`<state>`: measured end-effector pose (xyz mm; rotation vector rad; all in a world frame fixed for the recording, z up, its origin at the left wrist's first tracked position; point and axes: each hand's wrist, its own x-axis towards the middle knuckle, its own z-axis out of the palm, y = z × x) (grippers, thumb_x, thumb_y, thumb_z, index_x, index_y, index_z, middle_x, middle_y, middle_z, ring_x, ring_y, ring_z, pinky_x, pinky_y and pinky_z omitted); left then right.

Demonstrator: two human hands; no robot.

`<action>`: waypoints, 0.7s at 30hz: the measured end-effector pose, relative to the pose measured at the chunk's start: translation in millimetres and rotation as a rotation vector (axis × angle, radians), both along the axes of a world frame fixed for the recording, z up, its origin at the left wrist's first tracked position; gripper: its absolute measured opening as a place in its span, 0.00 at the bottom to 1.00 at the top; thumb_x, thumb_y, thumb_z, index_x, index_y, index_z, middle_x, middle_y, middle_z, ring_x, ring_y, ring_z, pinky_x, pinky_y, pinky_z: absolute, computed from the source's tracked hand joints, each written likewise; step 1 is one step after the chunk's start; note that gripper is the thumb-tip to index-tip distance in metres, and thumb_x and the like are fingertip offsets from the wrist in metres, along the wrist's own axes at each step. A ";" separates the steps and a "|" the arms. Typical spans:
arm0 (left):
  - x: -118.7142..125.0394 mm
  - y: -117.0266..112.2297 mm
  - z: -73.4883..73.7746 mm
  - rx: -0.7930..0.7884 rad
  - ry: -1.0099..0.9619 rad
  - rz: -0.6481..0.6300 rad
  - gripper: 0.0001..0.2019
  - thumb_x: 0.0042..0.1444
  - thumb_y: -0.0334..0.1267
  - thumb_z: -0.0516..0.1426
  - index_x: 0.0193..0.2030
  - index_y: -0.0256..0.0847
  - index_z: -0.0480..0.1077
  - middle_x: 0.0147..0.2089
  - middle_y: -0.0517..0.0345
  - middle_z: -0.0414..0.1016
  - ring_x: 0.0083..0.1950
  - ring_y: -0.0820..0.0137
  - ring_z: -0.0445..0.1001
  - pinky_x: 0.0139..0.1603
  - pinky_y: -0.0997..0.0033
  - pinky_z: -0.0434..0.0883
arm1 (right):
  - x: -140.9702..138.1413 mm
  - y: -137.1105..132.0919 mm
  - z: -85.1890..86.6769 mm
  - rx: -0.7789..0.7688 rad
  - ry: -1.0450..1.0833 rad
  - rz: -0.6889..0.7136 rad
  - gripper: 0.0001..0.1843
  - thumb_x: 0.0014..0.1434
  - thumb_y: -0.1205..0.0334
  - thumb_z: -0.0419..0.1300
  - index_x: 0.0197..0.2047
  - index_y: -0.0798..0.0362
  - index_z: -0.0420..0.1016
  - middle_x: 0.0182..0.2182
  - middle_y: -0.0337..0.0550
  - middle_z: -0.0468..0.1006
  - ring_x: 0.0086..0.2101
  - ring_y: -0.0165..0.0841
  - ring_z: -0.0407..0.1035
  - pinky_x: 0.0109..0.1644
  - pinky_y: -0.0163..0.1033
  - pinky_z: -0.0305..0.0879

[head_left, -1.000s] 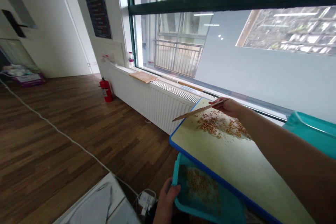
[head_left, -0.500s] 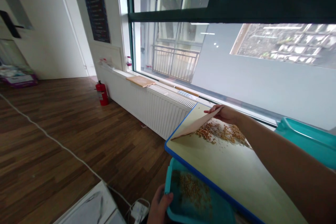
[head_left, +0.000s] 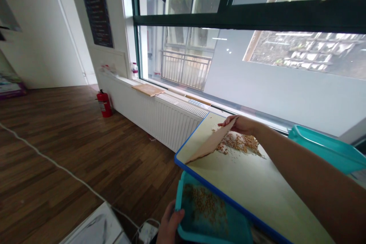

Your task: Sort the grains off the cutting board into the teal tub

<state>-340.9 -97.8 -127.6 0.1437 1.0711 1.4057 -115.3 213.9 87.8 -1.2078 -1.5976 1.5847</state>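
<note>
My right hand (head_left: 239,122) grips the upper end of a flat piece of cardboard (head_left: 210,143), which stands tilted on the pale yellow tabletop (head_left: 243,183) with a blue edge. Just right of the cardboard lies a heap of yellow-brown kernels (head_left: 240,143), with loose ones and whitish bits scattered round it. Below the table's edge, my left hand (head_left: 170,224) is closed on the left rim of a teal plastic bin (head_left: 214,232). Similar kernels (head_left: 207,202) cover part of that bin's bottom. The table edge hides the bin's far right side.
Behind my right forearm stands another teal bin (head_left: 328,148). A white radiator (head_left: 177,122) runs beneath the window, with a wooden board (head_left: 148,90) on top. A red fire extinguisher (head_left: 104,103) stands on the floor. A white cable (head_left: 71,175) leads to a power strip (head_left: 148,232).
The cardboard has moved slightly toward the table's near edge and leans differently, with some kernels now visible behind it. My left hand keeps its hold on the bin. The view has turned slightly right.
</note>
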 end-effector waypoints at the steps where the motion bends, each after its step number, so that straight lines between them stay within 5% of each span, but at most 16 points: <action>1: 0.5 -0.4 0.2 0.017 -0.011 0.003 0.32 0.31 0.56 0.73 0.42 0.40 0.75 0.36 0.49 0.80 0.43 0.52 0.80 0.37 0.62 0.75 | 0.4 -2.1 0.8 -0.003 -0.004 0.001 0.08 0.37 0.70 0.67 0.19 0.51 0.72 0.27 0.45 0.82 0.43 0.42 0.79 0.48 0.42 0.73; 9: 1.0 0.7 7.0 -0.006 -0.004 -0.010 0.31 0.35 0.56 0.71 0.43 0.40 0.73 0.29 0.55 0.75 0.38 0.54 0.79 0.36 0.60 0.73 | 4.6 -20.6 4.4 -0.002 -0.009 0.007 0.09 0.36 0.70 0.68 0.19 0.50 0.72 0.27 0.43 0.81 0.47 0.43 0.78 0.52 0.44 0.71; 21: 10.5 -18.6 36.4 -0.131 0.128 -0.064 0.24 0.50 0.55 0.62 0.49 0.41 0.74 0.37 0.53 0.78 0.38 0.59 0.78 0.34 0.64 0.70 | 14.3 -42.9 2.3 -0.002 -0.006 0.016 0.12 0.38 0.68 0.71 0.20 0.48 0.70 0.30 0.47 0.83 0.48 0.46 0.77 0.59 0.51 0.68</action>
